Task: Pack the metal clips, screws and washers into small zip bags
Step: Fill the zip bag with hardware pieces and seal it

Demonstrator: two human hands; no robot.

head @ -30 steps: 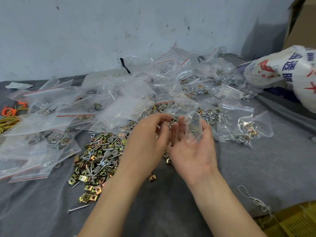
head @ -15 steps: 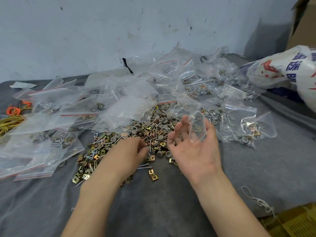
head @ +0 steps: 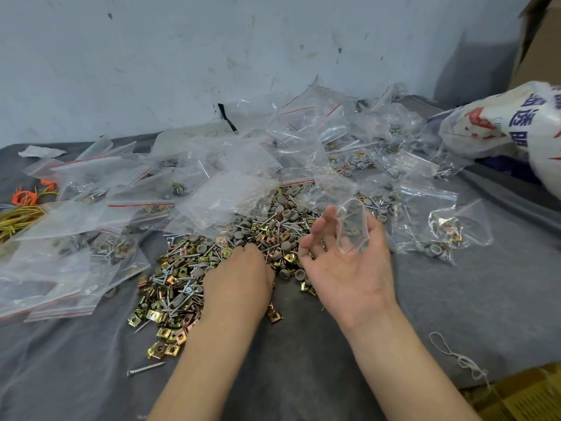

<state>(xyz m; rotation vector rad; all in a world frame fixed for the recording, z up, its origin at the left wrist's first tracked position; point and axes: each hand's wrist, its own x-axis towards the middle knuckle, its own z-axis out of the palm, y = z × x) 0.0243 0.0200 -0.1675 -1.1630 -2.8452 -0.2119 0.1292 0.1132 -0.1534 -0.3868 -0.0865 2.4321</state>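
The small zip bag (head: pixel 352 229) is above the middle of the tabletop (head: pixel 455 299), in the right hand (head: pixel 346 268). That hand is turned palm up, and its grip is a light pinch of the thin film near the thumb, with the other fingers loosely curled. Which way the bag's mouth faces is hard to read through the clear plastic. With so slight a hold, the film may well fold shut or slip as parts go in, and they would drop back into the heap uncounted.

Just beside it, the left hand (head: pixel 239 278) lies palm down on the loose pile, its fingertips buried. I cannot tell whether its grip is closed on anything. The metal clips (head: pixel 164 332), screws (head: pixel 188 288) and washers (head: pixel 285 246) are all mixed together there, so a blind pinch could bring up the wrong mix or a tangle. Screw points and clip edges could also prick the fingers, or later pierce the bag.

A sweep of the wrist could push the outlying clips and the stray screw (head: pixel 145 368) toward the near edge.

Empty bags (head: pixel 224 192) overlap the far side of the pile and could be dragged along or hide parts. Filled bags (head: pixel 440 226) lie toward the right edge, near enough to be confused with the one in hand.
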